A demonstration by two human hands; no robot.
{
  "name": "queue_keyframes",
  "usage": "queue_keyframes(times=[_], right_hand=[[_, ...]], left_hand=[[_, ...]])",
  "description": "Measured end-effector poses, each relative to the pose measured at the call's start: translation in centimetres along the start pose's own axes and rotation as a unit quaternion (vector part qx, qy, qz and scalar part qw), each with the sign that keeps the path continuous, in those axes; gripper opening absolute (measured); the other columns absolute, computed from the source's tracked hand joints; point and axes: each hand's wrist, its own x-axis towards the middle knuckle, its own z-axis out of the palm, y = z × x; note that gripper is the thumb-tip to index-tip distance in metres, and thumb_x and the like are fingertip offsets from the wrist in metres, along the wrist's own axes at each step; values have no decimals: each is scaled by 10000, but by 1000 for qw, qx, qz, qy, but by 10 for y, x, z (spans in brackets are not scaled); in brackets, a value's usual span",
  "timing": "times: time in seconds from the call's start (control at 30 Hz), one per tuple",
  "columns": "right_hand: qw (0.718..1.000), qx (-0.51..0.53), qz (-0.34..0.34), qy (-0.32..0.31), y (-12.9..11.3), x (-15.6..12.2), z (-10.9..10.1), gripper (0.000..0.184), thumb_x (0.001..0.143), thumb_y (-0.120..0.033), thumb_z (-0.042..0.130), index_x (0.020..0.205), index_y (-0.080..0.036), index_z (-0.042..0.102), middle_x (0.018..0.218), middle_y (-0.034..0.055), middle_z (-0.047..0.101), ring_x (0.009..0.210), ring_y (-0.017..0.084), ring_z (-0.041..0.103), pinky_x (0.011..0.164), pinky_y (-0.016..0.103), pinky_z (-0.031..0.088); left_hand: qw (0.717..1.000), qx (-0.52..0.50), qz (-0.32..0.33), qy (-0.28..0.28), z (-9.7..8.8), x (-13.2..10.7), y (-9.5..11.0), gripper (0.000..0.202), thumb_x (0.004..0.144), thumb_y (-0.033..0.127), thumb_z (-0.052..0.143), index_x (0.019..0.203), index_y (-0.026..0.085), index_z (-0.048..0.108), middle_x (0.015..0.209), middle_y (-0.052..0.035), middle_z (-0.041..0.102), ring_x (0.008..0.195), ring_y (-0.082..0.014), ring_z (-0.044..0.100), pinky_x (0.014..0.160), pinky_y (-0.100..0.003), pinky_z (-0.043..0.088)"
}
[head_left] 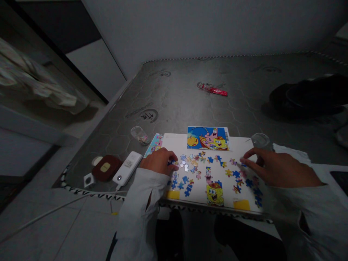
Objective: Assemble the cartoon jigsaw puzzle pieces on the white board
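A white puzzle board [239, 146] lies at the near edge of a grey mattress, strewn with several loose jigsaw pieces [190, 166]. A few joined pieces with a yellow cartoon figure [214, 194] sit near its front edge. A reference picture card [208, 137] rests at the board's far edge. My left hand [159, 161] is curled at the board's left side, fingers pinched on a blue piece. My right hand [274, 166] lies on the right side, fingertips pressing a small piece around [243, 165].
Left of the board lie a white power bank [127, 167] with a cable, a dark brown round case [106, 167], a clear plastic bag [140, 135] and a printed sheet [154, 144]. A clear cup [260, 139] stands at the right. A red wrapper [213, 89] lies farther back, dark clothing [307, 96] at right.
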Motion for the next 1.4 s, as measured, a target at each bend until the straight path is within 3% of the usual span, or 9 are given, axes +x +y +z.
queue_keyframes(times=[0.27, 0.33, 0.4, 0.57, 0.73, 0.9, 1.07, 1.27, 1.4], right_hand=[[1000, -16, -24, 0, -12, -3, 2, 371, 891, -607, 508, 1065, -324, 673, 799, 17, 743, 671, 230, 667, 525, 333, 388], [999, -37, -34, -19, -28, -8, 3, 330, 910, -575, 498, 1071, -339, 662, 837, 8, 753, 696, 235, 671, 504, 319, 349], [995, -59, -78, 3, -52, -16, 5, 301, 938, -544, 468, 1058, -339, 655, 870, 9, 760, 735, 251, 677, 526, 323, 328], [969, -71, -234, 46, -115, -41, 22, 232, 981, -378, 472, 1031, -258, 663, 892, 59, 759, 767, 254, 677, 654, 366, 366], [949, -50, -309, 51, -148, -51, 46, 232, 1010, -317, 449, 1095, -241, 652, 995, 44, 735, 861, 209, 672, 763, 371, 363], [941, -38, -328, 67, -160, -51, 62, 259, 1017, -328, 451, 1175, -249, 640, 1045, 48, 706, 901, 202, 656, 780, 372, 338], [937, -47, -338, 73, -163, -46, 67, 240, 1010, -288, 455, 1067, -258, 686, 1001, 38, 687, 823, 188, 645, 751, 376, 327], [937, -55, -336, 74, -163, -42, 69, 262, 1008, -292, 455, 1185, -285, 649, 1062, 41, 687, 818, 201, 645, 747, 382, 340], [939, -58, -332, 66, -166, -41, 69, 242, 1009, -281, 448, 1136, -273, 654, 1046, 32, 690, 834, 212, 643, 762, 384, 352]], left_hand=[[998, -57, 5, 17, -1, -3, -5, 104, 784, 291, 750, 863, 268, 687, 965, 50, 750, 900, -195, 669, 742, -309, 463], [998, -66, 15, 19, -3, -4, -7, 82, 803, 289, 728, 874, 271, 692, 960, 55, 753, 893, -183, 670, 734, -297, 454], [997, -73, 22, 19, -5, -6, -10, 72, 828, 286, 696, 899, 285, 704, 969, 59, 757, 875, -181, 674, 735, -301, 449], [996, -78, 28, 21, -7, -8, -17, 142, 871, 296, 629, 955, 338, 736, 1027, 53, 761, 815, -191, 685, 769, -341, 459], [995, -83, 30, 44, -3, -9, -24, 183, 878, 320, 626, 1029, 337, 727, 1035, 16, 764, 868, -217, 698, 773, -344, 479], [995, -74, 19, 68, -5, -16, -29, 195, 897, 311, 597, 1025, 344, 740, 1068, -2, 763, 973, -249, 694, 835, -368, 479], [994, -73, 27, 78, -10, -22, -31, 188, 896, 311, 604, 1021, 340, 741, 1054, 6, 763, 858, -219, 696, 805, -351, 484], [990, -99, 34, 97, -12, -26, -31, 176, 893, 286, 612, 1006, 329, 739, 1028, 9, 763, 853, -207, 694, 790, -339, 487], [989, -105, 56, 91, -11, -25, -29, 168, 880, 257, 604, 981, 307, 729, 994, 3, 761, 836, -208, 689, 779, -346, 488]])
